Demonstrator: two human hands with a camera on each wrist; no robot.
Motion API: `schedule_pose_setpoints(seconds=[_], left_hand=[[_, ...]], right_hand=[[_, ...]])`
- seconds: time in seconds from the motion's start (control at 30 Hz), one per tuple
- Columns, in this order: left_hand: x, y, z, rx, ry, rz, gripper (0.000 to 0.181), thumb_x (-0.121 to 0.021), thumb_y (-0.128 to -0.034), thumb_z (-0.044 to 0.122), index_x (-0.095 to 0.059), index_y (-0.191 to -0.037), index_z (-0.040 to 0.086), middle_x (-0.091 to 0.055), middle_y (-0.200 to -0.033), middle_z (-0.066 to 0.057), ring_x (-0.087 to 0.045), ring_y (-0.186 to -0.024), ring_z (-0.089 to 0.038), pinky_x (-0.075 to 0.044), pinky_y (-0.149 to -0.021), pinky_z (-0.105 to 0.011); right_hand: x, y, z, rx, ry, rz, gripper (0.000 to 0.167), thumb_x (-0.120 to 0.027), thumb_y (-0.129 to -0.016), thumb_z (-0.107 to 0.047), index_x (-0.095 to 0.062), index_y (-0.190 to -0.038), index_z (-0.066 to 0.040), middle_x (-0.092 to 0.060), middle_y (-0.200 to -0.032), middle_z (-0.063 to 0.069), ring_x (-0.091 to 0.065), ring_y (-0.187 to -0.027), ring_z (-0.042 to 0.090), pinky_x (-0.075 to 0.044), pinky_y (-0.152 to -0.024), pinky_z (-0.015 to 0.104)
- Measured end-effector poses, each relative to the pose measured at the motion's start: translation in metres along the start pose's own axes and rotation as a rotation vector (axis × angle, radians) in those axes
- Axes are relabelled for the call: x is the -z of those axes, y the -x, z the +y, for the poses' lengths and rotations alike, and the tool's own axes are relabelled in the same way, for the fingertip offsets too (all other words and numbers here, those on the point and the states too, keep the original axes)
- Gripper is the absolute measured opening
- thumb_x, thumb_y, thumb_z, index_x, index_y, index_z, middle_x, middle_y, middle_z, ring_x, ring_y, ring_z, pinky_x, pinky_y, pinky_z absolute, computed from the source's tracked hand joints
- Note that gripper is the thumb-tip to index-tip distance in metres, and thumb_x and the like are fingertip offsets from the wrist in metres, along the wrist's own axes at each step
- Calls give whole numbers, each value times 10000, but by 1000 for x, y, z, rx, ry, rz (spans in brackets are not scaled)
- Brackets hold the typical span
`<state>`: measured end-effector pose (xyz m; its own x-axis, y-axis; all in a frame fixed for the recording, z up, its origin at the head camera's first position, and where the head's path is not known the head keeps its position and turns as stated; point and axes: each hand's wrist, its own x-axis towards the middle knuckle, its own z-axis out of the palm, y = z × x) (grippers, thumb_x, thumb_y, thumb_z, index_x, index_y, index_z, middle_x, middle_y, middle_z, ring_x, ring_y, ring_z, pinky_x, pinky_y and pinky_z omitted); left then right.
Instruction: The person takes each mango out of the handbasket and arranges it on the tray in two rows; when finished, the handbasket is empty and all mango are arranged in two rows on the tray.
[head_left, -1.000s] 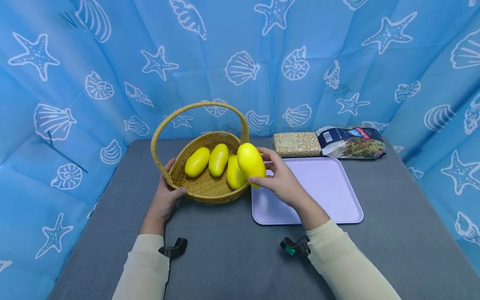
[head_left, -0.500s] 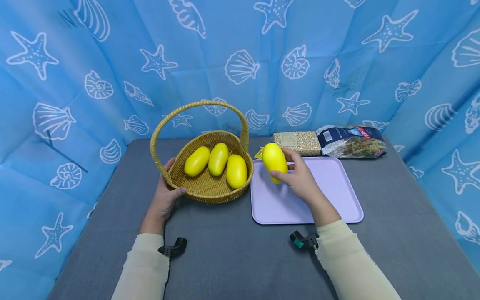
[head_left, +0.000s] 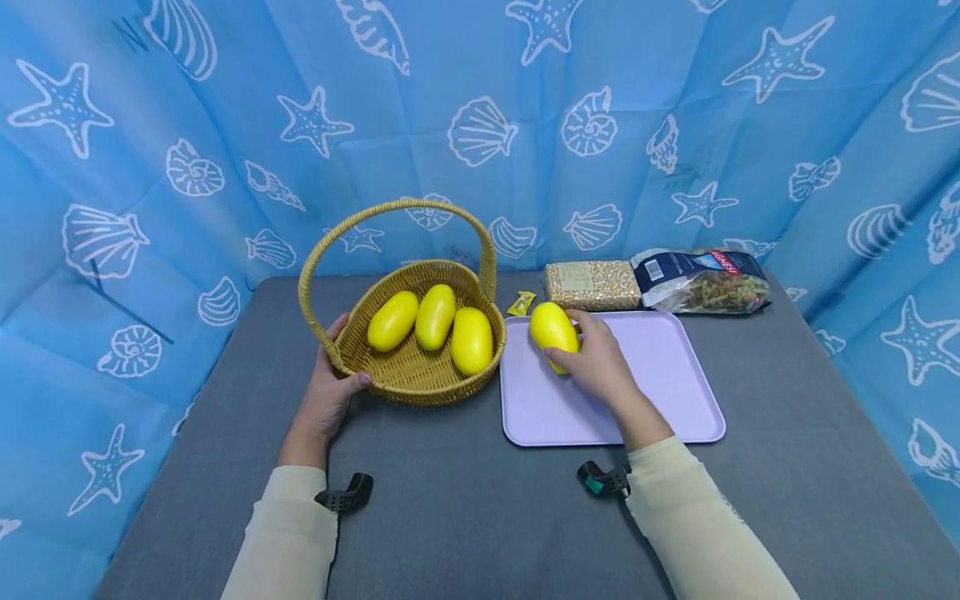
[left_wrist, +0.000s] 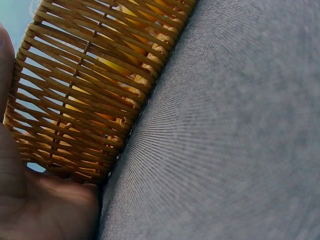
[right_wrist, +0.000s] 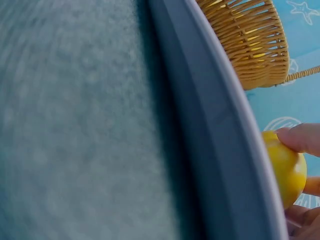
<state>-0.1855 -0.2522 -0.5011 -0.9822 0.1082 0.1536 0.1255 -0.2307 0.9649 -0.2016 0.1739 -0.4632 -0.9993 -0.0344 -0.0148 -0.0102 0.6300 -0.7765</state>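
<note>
A wicker basket (head_left: pixel 420 379) (left_wrist: pixel 85 85) with a tall handle holds three yellow mangoes (head_left: pixel 393 321) in the head view. My left hand (head_left: pixel 330 396) (left_wrist: pixel 45 205) grips its left side, thumb over the rim. Over the left part of a lilac tray (head_left: pixel 637 400), my right hand (head_left: pixel 596 358) holds another yellow mango (head_left: pixel 552 327) between thumb and fingers. The right wrist view has this mango (right_wrist: pixel 287 170) partly behind the tray's edge (right_wrist: pixel 235 110); whether it touches the tray I cannot tell.
Behind the tray lie a bag of pale grains or beans (head_left: pixel 600 287), a dark pasta packet (head_left: pixel 705 287) and a small yellow wrapped item (head_left: pixel 522 303). A blue curtain (head_left: pixel 420 108) with shell prints stands behind the grey table (head_left: pixel 465 517).
My right hand has carried its mango from the basket's right rim rightward over the tray, then slightly lower. The small yellow item has come into sight. My left hand stays on the basket.
</note>
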Motion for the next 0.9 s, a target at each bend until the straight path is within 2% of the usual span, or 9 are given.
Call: schedule_pose_setpoints(seconds=[0.2, 0.5, 0.9], left_hand=[[-1, 0, 1, 8, 10, 0, 1009, -784, -959, -109, -214, -1735, 193, -270, -1733, -114, -385, -1482, -301, -467, -1104, -303], [0, 0, 1, -13, 10, -6, 1027, -831, -949, -49, -211, -1735, 180, -262, -1737, -122, -376, -1490, -312, -451, -1123, -315], [0, -1, 0, -7, 8, -12, 990, -763, -972, -114, -209, -1736, 187, -260, -1737, -145, -385, -1488, -311, -441, -1140, -331]], right_hand=[[-1, 1, -2, 4, 31, 22, 706, -758, -1036, -261, -454, -1593, 47, -528, -1457, 293, -541, -1273, 430, -486, -1046, 599], [-1, 2, -4, -3, 25, 22, 692, -735, -1056, -285, -450, -1595, 41, -527, -1460, 282, -542, -1260, 421, -484, -1045, 592], [4, 2, -4, -14, 4, 1, 736, -732, -1055, -312, -410, -1620, 32, -508, -1475, 297, -547, -1307, 461, -481, -1064, 606]])
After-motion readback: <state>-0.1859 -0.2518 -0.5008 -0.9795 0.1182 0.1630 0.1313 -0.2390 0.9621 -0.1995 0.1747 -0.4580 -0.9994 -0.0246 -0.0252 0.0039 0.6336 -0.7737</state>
